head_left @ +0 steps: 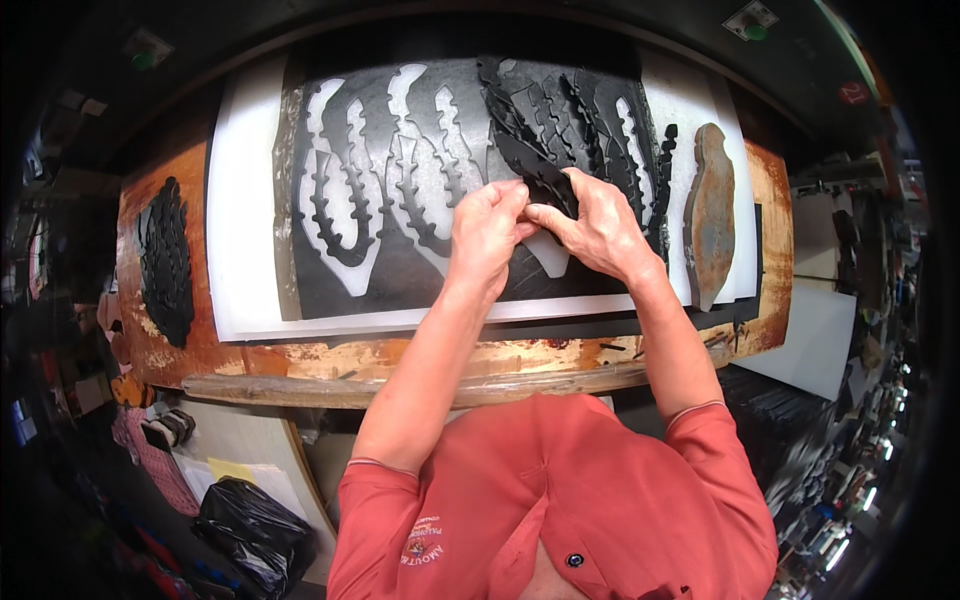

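A long black cut-out piece with notched edges [520, 140] is raised off a black sheet [465, 80]. My right hand [600, 225] grips its near end, thumb in front and fingers behind. Fingertips pinched, my left hand [485, 230] meets the right thumb at the same end of the piece. Its lowest part is hidden by the fingers. On the left of the sheet, looped notched openings show white below. To the right, several loose notched black strips [580, 110] lie on or in the sheet.
A white board [250, 210] lies under the sheet on a worn wooden table [440, 358]. A rusty elongated metal plate [712, 215] rests at the right, beside a thin black strip [665, 165]. A stack of black notched pieces [166, 260] sits at the far left.
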Available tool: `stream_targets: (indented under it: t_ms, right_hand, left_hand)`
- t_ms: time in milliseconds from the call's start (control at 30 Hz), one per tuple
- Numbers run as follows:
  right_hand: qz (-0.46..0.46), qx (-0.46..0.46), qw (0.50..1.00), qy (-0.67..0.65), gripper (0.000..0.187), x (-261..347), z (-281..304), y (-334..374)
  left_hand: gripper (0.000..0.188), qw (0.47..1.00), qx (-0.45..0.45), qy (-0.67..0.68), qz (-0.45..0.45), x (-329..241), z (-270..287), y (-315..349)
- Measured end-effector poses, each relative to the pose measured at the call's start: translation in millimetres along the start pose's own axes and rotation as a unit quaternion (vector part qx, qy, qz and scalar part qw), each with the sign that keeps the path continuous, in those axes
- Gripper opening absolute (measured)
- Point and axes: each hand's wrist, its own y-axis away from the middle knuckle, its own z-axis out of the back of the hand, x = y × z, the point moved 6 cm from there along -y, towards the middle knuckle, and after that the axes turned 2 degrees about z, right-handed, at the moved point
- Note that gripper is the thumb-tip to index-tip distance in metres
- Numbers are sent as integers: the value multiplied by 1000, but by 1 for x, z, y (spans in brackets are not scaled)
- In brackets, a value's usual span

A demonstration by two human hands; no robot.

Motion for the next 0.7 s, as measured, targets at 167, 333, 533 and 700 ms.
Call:
stream_targets:
  t_ms: [167, 333, 533, 700]
  right_hand:
    - [-111, 81, 987, -87, 31, -12, 4, -5]
    - [-98, 38, 975, -196, 27, -15, 4, -5]
    - [-141, -61, 974, -169, 25, -76, 59, -10]
    - [-131, -263, 935, -197, 17, -140, 153, -15]
  left_hand:
    - [19, 999, -29, -12, -8, 1, 2, 2]
    - [19, 999, -10, -31, -37, 1, -3, 2]
    - [15, 957, -54, -176, -224, -22, 16, 15]
    - [12, 945, -53, -178, -270, -19, 30, 20]
